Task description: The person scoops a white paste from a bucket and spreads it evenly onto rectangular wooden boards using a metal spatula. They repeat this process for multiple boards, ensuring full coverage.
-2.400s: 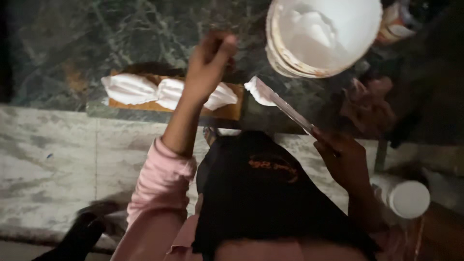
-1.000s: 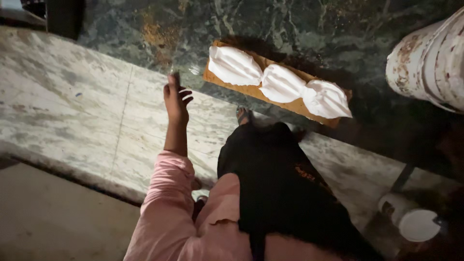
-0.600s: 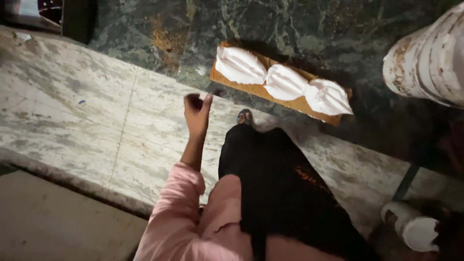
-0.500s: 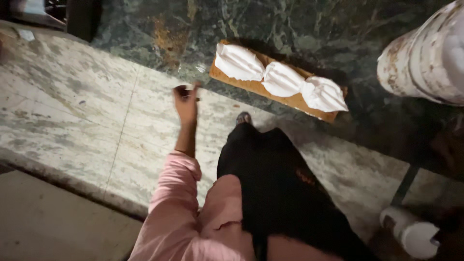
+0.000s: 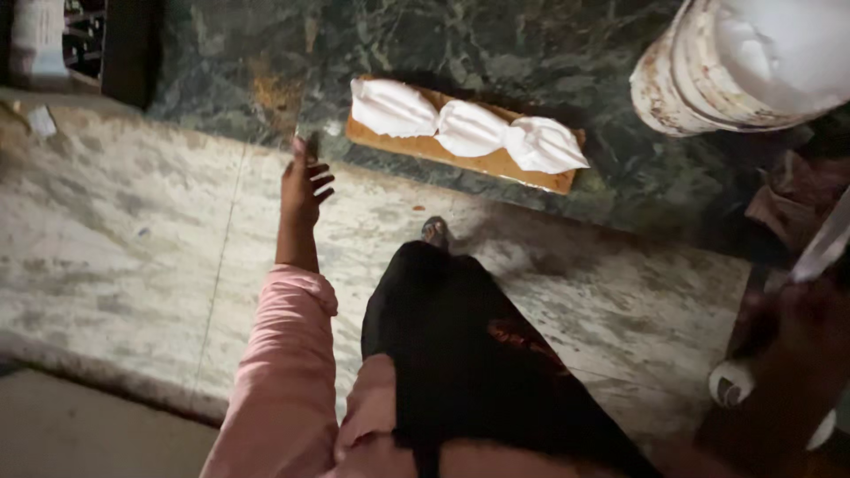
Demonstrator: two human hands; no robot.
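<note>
Pale marble floor (image 5: 115, 239) below, with dark green stone (image 5: 496, 44) beyond it. The left hand (image 5: 304, 181) stretches out over the marble, fingers spread and holding nothing, near the wooden board (image 5: 478, 164), which lies on the green stone carrying three white mounds (image 5: 469, 128). The right hand (image 5: 810, 341), blurred at the frame's right edge, is closed around a flat pale blade (image 5: 828, 243). A white-filled bucket (image 5: 753, 57) stands top right.

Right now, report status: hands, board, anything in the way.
Left hand open, empty, over pale marble floor, short of wooden board. Right hand grips flat blade. Three white mounds on board. Nothing between.
</note>
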